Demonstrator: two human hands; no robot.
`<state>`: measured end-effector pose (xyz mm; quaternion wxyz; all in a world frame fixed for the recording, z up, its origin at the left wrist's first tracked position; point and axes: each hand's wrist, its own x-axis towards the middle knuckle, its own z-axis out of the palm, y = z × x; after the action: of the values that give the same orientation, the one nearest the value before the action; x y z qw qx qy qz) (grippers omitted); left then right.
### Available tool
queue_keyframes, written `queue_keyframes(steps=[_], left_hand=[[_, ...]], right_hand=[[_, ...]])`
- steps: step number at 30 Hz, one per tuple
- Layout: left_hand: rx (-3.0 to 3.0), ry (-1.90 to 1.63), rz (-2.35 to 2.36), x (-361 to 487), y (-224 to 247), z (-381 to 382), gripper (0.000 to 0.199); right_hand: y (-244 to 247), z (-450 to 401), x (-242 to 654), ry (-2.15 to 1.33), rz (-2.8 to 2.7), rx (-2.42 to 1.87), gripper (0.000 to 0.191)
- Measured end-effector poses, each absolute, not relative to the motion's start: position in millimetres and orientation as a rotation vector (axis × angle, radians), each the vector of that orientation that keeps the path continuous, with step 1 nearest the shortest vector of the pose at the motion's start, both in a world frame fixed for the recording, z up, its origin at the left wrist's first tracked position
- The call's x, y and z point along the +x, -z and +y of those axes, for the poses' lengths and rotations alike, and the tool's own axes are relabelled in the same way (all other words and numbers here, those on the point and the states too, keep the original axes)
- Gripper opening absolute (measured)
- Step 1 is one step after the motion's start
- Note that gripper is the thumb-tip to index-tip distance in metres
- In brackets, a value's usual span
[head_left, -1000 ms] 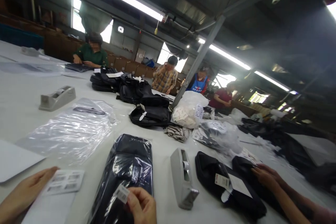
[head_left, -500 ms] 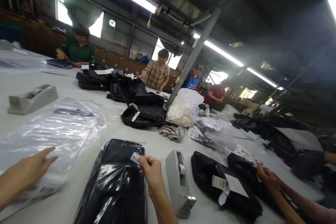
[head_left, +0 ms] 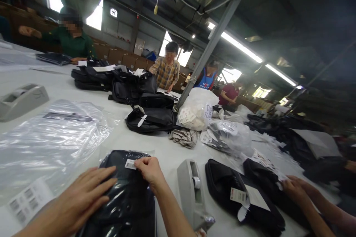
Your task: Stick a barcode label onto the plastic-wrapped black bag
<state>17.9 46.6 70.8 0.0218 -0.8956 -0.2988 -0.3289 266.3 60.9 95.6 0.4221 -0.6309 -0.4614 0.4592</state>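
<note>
A black bag (head_left: 125, 200) in a clear plastic sleeve lies flat in front of me. My right hand (head_left: 150, 172) pinches a small white barcode label (head_left: 130, 164) by its right edge, over the upper part of the bag. Whether the label touches the plastic all over, I cannot tell. My left hand (head_left: 86, 196) lies with fingers stretched out on the left side of the wrapped bag. At its lower left is a sheet of barcode labels (head_left: 29, 202), partly covered by my forearm.
Clear plastic bags (head_left: 58, 137) lie at left. A grey tape dispenser (head_left: 191, 192) stands just right of my right arm, another (head_left: 23, 100) at far left. Black bags with tags (head_left: 241, 196) lie at right, near a co-worker's hands (head_left: 297, 189). More black bags (head_left: 151, 118) sit ahead.
My left hand has moved right, from above the clear plastic onto the wrapped bag. My right hand has carried the label left, over the bag's upper middle.
</note>
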Motion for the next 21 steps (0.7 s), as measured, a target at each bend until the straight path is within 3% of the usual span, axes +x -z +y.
queue_keyframes(steps=[4, 16, 18, 21], left_hand=[[-2.726, 0.751, -0.625, 42, -84, 41, 0.038], [-2.966, 0.543, -0.980, 39, -81, 37, 0.032], [-3.019, 0.480, -1.078, 41, -86, 39, 0.043], [-3.097, 0.327, -1.173, 51, -100, 44, 0.078]], right_hand=[[-91, 63, 270, -1.128, -1.186, -1.638, 0.019], [-91, 70, 271, -1.032, -1.308, -1.739, 0.016], [-92, 71, 269, -1.005, -1.326, -1.757, 0.016], [-93, 71, 267, -0.964, -1.348, -1.782, 0.016]])
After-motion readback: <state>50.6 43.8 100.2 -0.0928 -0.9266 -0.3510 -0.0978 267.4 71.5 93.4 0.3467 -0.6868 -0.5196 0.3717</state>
